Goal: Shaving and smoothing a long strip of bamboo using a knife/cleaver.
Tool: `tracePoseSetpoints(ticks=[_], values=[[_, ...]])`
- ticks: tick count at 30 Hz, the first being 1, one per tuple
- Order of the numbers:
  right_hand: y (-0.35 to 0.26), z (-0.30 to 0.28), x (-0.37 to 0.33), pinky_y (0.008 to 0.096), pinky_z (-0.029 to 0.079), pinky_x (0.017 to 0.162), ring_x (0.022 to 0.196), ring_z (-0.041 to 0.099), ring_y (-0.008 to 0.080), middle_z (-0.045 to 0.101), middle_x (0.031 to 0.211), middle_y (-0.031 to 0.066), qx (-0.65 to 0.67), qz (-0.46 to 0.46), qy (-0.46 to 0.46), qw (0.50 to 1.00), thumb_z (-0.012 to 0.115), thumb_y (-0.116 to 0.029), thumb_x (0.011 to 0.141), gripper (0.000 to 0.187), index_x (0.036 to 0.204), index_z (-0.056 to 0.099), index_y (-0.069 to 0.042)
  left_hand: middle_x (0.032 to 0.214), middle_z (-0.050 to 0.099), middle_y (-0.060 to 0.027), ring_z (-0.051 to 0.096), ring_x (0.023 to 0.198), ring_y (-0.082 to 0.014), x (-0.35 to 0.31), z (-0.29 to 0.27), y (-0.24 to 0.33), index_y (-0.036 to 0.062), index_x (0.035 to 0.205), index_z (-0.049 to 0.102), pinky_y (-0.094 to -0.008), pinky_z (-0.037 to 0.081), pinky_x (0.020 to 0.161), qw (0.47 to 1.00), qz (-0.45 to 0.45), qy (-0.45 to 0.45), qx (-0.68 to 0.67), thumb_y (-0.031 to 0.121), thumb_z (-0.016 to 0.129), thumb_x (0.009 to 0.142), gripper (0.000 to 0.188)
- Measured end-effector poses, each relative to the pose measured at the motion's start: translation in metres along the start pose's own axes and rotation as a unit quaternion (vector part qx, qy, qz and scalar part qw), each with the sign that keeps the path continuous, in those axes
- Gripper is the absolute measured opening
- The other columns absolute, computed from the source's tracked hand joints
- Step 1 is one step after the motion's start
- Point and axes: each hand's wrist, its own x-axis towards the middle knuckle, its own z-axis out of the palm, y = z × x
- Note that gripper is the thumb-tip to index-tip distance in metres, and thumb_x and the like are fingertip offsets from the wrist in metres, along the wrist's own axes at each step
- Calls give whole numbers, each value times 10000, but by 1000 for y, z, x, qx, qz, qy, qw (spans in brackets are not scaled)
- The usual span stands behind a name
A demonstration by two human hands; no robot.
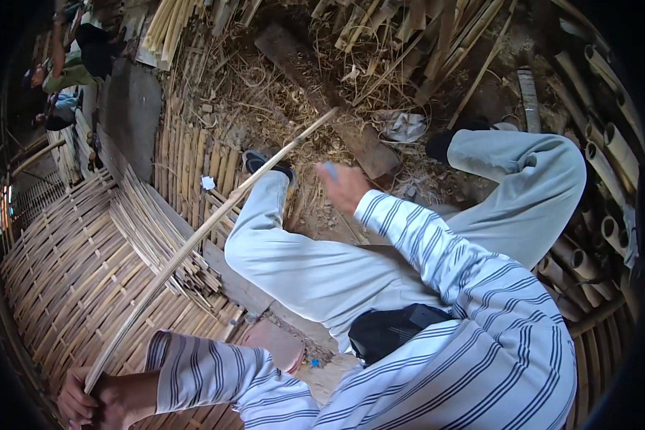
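Left hand point(86, 403) is down at the near left corner, fingers closed around the near end of a long bamboo strip point(208, 229); the strip runs up and away to the right, crossing over the left knee and ending far out above the shavings; it bends a little along the way. Right hand point(342, 186) is up near the middle, just right of the strip and apart from it; fingers curled, something small and pale-blue showing at the fingertips, but whether it grips anything I cannot tell. Both arms wear striped sleeves point(444, 258); pale trousers point(315, 272) cover the bent legs, and a black pouch point(387, 331) sits at the waist. On the left lies a woven bamboo mat point(64, 272) with a stack of thin slats point(161, 236) on it; split bamboo and shavings litter the far ground; round bamboo poles point(609, 172) line the right edge; another person point(72, 64) sits far left.
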Motion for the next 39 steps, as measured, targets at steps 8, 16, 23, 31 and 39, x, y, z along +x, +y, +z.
tracePoseSetpoints(ticks=[8,16,23,31,39], values=[[-18,-2,3,456,504,594,590,626,392,594,605,230,-30,-95,4,995,478,-480,890,512,800,563,17,485,318,93,260,377,-16,2,-7,-8,141,621,477,-177,238,349,999,6,-33,-10,332,469,935,368],[-85,-2,-51,461,462,484,503,588,370,539,526,224,0,-95,-59,994,494,-430,902,479,840,545,42,511,368,56,290,374,-49,-11,-3,-3,121,607,453,-191,253,350,999,31,16,5,355,486,887,366],[22,4,-2,465,491,657,716,615,422,591,658,258,-20,-71,52,996,481,-418,897,451,888,597,17,487,339,89,284,375,-18,-18,15,-12,129,641,508,-179,276,344,999,52,-1,0,370,418,953,405],[-21,3,-10,470,484,740,800,602,438,615,773,277,52,-46,13,998,385,-481,915,552,898,589,31,495,368,77,298,383,-29,-18,9,-5,119,668,535,-193,290,354,997,14,-44,-63,409,422,946,418],[-3,16,-8,435,474,485,487,591,355,562,542,157,-62,-170,36,983,515,-409,894,402,803,534,-17,471,391,79,281,346,-16,-21,-12,-5,115,666,538,-177,246,321,996,42,4,-84,367,467,933,374]])
